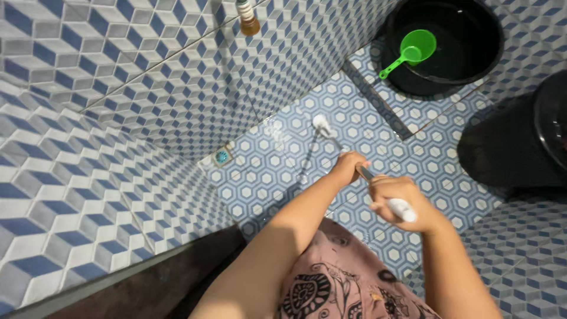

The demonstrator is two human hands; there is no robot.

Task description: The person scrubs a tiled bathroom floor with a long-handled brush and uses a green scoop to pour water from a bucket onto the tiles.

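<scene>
Both your left hand and right hand have fingers clamped on the long-handled white scrubbing brush; the blue hexagon-tiled floor looks wet, so the brush head could skid.

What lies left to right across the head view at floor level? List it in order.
Floor drain → brush head → left hand → right hand → green ladle in the black bucket → black bin.

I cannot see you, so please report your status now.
Both hands, left hand and right hand, grip brush handle. Brush head on tiled floor. Nothing in the way.
</scene>
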